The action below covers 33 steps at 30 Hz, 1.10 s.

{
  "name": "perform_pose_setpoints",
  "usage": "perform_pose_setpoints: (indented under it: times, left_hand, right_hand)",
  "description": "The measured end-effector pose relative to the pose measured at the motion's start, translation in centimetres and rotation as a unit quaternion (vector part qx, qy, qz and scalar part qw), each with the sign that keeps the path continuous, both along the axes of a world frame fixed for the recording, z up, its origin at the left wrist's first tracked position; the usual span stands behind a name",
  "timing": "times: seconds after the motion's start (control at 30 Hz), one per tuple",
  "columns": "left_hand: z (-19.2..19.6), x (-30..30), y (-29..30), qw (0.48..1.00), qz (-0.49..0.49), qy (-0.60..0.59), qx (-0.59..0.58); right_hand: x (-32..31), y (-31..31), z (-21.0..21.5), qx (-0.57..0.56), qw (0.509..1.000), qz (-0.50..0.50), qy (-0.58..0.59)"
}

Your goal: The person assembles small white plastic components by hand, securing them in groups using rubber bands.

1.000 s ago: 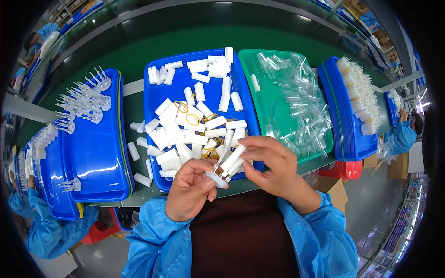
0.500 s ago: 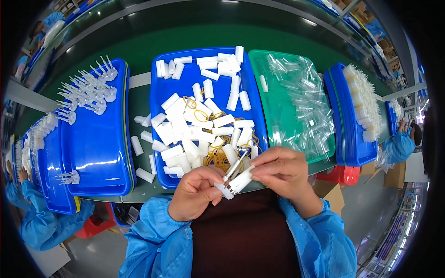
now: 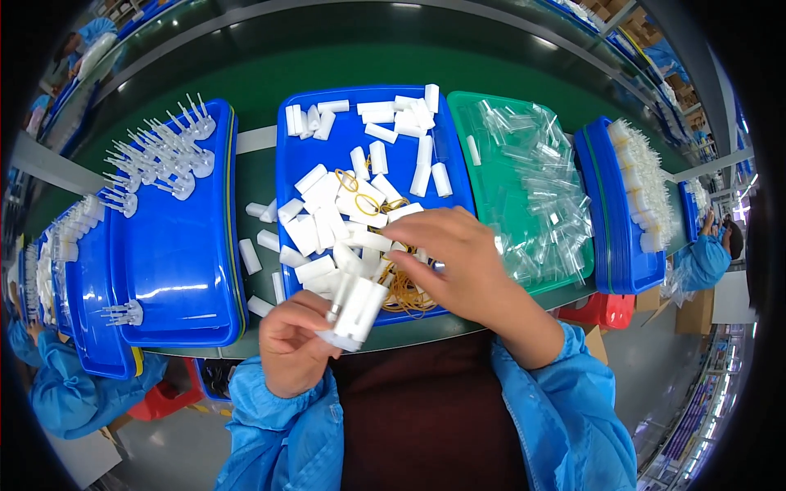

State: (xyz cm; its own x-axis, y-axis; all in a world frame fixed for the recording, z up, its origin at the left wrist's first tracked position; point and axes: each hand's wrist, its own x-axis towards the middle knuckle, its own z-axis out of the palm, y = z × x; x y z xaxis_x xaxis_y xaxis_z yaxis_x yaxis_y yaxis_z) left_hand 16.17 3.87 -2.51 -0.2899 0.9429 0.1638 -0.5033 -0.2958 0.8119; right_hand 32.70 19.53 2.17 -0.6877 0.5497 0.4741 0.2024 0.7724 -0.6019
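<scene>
Though blurry, white cylinders (image 3: 366, 313) on flat base (image 3: 340, 340)

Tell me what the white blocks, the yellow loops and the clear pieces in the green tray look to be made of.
White blocks: perhaps foam; matte, without sharp highlights.
Yellow loops: probably rubber bands, being thin and tangled; finish too small to judge.
Clear pieces: likely thin plastic; glossy, see-through, with bright glints.
</scene>
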Motion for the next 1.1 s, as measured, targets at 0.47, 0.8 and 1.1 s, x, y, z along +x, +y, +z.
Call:
perform_pose_setpoints:
  times: [0.47, 0.8, 1.1]
  left_hand:
    - [0.2, -0.7, -0.2, 0.997, 0.07, 0.009, -0.029]
    - [1.3, -0.1, 1.3, 0.921, -0.003, 0.38, 0.08]
    - [1.1, 1.7, 2.7, 0.891, -0.021, 0.431, 0.139]
  right_hand:
    - [-3.4, 0.2, -2.9, 0.159, 0.964, -0.063, -0.205]
    - [0.4, 1.5, -1.5, -0.211, 0.973, -0.094, 0.014]
    - [1.3, 0.9, -1.2, -0.491, 0.847, -0.017, 0.205]
